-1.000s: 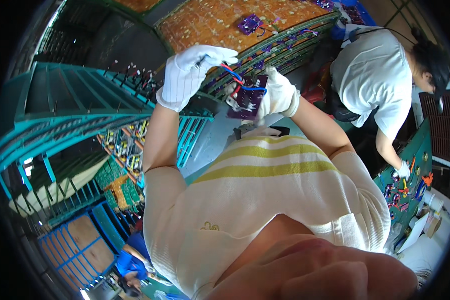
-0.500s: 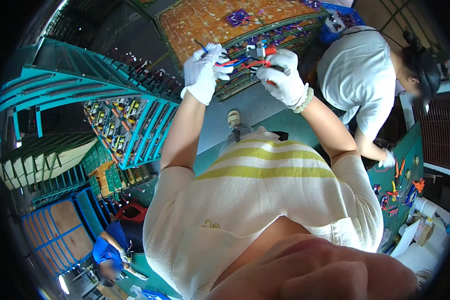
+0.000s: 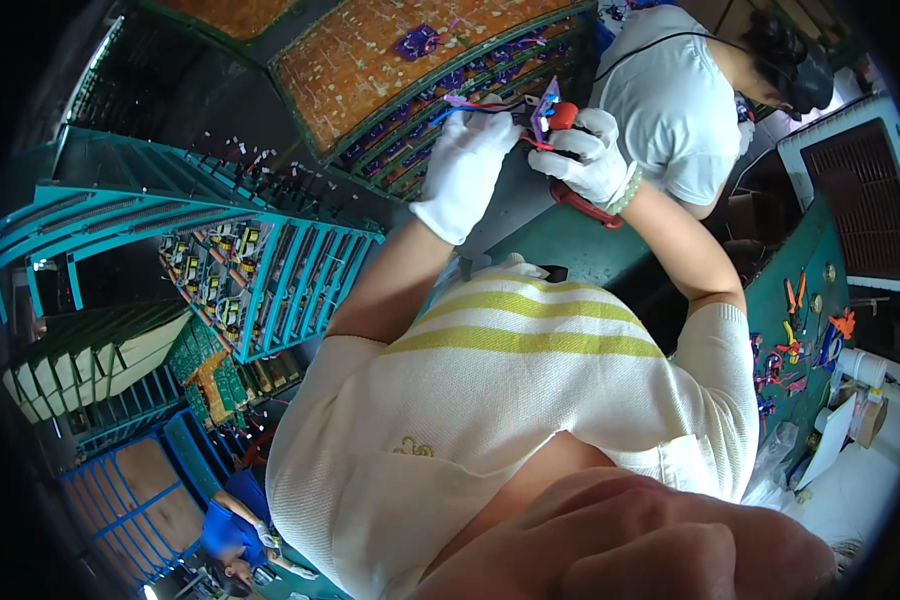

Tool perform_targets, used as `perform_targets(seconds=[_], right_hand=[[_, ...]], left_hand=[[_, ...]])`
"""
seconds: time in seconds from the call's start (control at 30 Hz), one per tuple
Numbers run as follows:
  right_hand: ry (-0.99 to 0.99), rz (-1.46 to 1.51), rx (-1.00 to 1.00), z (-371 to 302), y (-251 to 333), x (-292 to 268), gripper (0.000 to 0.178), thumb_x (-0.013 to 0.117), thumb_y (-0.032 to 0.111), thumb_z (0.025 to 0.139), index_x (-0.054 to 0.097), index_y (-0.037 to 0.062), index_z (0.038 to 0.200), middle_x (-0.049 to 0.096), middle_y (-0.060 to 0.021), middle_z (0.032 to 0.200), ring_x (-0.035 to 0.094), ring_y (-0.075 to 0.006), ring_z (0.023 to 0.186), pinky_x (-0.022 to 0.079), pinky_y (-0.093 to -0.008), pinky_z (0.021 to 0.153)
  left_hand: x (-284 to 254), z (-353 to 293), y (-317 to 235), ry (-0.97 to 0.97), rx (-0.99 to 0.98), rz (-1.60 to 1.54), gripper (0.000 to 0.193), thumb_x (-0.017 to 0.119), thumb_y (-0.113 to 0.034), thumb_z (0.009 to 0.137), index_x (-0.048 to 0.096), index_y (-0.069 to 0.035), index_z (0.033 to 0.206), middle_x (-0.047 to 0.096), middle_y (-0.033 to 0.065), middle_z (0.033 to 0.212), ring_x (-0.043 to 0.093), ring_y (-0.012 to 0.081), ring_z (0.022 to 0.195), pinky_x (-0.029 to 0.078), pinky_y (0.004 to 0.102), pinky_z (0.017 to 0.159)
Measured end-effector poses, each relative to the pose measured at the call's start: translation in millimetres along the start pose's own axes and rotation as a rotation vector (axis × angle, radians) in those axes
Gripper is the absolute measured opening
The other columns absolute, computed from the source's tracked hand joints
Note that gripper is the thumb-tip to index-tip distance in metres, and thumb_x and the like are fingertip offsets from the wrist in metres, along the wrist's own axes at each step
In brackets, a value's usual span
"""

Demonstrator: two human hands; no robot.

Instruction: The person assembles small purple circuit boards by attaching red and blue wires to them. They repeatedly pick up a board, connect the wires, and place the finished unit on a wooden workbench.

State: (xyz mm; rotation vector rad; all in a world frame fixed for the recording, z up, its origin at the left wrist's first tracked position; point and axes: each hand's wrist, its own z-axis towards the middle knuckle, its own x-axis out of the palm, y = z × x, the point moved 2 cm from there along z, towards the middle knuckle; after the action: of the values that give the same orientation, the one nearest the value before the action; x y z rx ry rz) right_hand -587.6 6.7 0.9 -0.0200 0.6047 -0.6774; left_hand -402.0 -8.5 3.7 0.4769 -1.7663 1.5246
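Note:
In front of me, a small purple circuit board (image 3: 545, 110) stands tilted between my hands, with a rounded red part (image 3: 564, 115) beside it. My right hand (image 3: 592, 162), in a white glove, has its fingers closed on the board's near side. A curved red handle (image 3: 586, 206) shows below that palm; the rest of this object is hidden. Blue, red and dark wires (image 3: 470, 104) run left from the board. My left hand (image 3: 470, 165), also gloved, is closed around these wires, its fingertips partly hidden.
Beyond my hands is a rack (image 3: 390, 75) with purple boards on its shelves. Teal racks (image 3: 290, 280) with circuit assemblies stand at the left. A person in white (image 3: 670, 100) bends at the right, near a green table (image 3: 820, 230) with tools. Another person in blue (image 3: 235, 515) is lower left.
Both hands have moved, the left one rightward toward the right hand. The board has turned nearly edge-on. The rack beyond has shifted left in view, and the person in white has moved.

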Motion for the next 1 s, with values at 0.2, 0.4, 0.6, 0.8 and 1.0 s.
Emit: perform_targets(seconds=[0.2, 0.4, 0.6, 0.8, 1.0], right_hand=[[-0.127, 0.195, 0.445, -29.8, 11.4, -18.9, 0.045, 0.072, -0.001, 0.051, 0.058, 0.0195, 0.088, 0.053, -0.0026, 0.090, 0.049, -0.0281, 0.095, 0.040, -0.0405, 0.087], [-0.249, 0.202, 0.626, -25.2, 21.1, -30.5, 0.051, 0.076, -0.005, 0.057, 0.049, 0.0118, 0.096, 0.053, -0.0053, 0.090, 0.049, -0.0305, 0.093, 0.040, -0.0410, 0.085], [0.023, -0.010, 0.438, -44.3, 7.2, -21.8, 0.046, 0.072, -0.001, 0.049, 0.059, 0.0225, 0.087, 0.048, -0.0051, 0.098, 0.048, -0.0300, 0.096, 0.041, -0.0434, 0.085], [-0.137, -0.217, 0.365, -53.9, 10.4, 10.4, 0.042, 0.072, 0.002, 0.052, 0.062, 0.0268, 0.084, 0.042, -0.0040, 0.103, 0.047, -0.0303, 0.093, 0.045, -0.0393, 0.074], [0.082, 0.108, 0.462, 7.1, 44.4, 20.0, 0.048, 0.077, 0.015, 0.064, 0.062, 0.0149, 0.109, 0.059, -0.0084, 0.101, 0.059, -0.0276, 0.078, 0.046, -0.0381, 0.067]], left_hand=[[18.1, 9.1, -0.1, 0.228, 0.465, 1.268, 0.101, 0.070, -0.010, 0.083, -0.005, -0.013, 0.150, 0.011, 0.0273, 0.151, 0.057, 0.0284, 0.113, 0.055, 0.0308, 0.070], [43.4, 6.9, 11.4, 0.579, 0.555, 1.644, 0.102, 0.080, -0.022, 0.071, 0.015, -0.005, 0.147, 0.031, 0.0243, 0.144, 0.055, 0.0312, 0.117, 0.051, 0.0369, 0.089], [25.8, 15.1, 5.2, 0.444, 0.175, 1.591, 0.021, 0.068, -0.021, 0.085, 0.064, -0.001, 0.090, 0.061, 0.0092, 0.058, 0.061, 0.0162, 0.052, 0.046, 0.0277, 0.052], [14.1, 2.7, 0.0, 0.386, -0.585, 0.450, 0.055, 0.048, -0.048, 0.096, 0.063, 0.004, 0.088, 0.043, -0.0037, 0.048, 0.037, 0.0044, 0.040, 0.027, 0.0193, 0.040], [11.4, 2.6, -32.9, 0.014, -0.077, 0.953, 0.042, 0.063, -0.040, 0.089, 0.058, -0.002, 0.070, 0.045, -0.0006, 0.053, 0.040, 0.0053, 0.045, 0.028, 0.0244, 0.041]])
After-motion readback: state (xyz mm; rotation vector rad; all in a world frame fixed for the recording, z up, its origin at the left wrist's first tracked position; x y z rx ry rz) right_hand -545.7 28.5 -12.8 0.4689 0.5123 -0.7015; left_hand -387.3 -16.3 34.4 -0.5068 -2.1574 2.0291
